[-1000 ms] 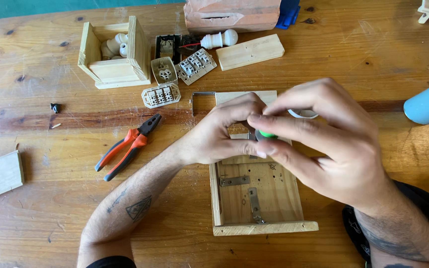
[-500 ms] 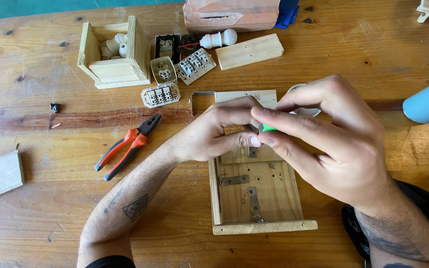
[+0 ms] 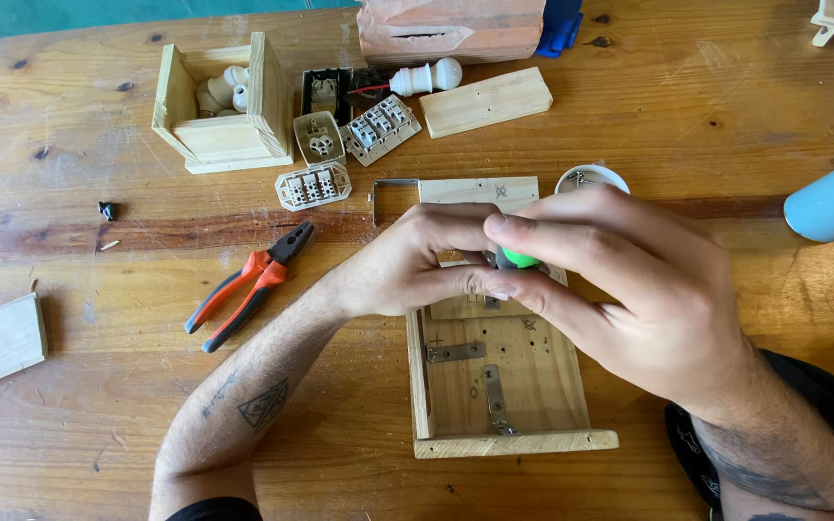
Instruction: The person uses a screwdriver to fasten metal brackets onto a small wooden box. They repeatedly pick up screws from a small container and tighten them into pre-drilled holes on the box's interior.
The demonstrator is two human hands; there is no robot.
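On the wooden tabletop (image 3: 98, 425), nearest the viewer, lies an open wooden tray (image 3: 504, 386) with metal brackets screwed inside. Above it, the right hand (image 3: 649, 289) pinches a small green-capped tool (image 3: 518, 259) between thumb and forefinger, while the left hand (image 3: 417, 260) closes its fingers around the same spot. Left of them rest red-handled pliers (image 3: 248, 287); farther back stand white terminal blocks (image 3: 313, 185) and a small wooden box (image 3: 219, 106).
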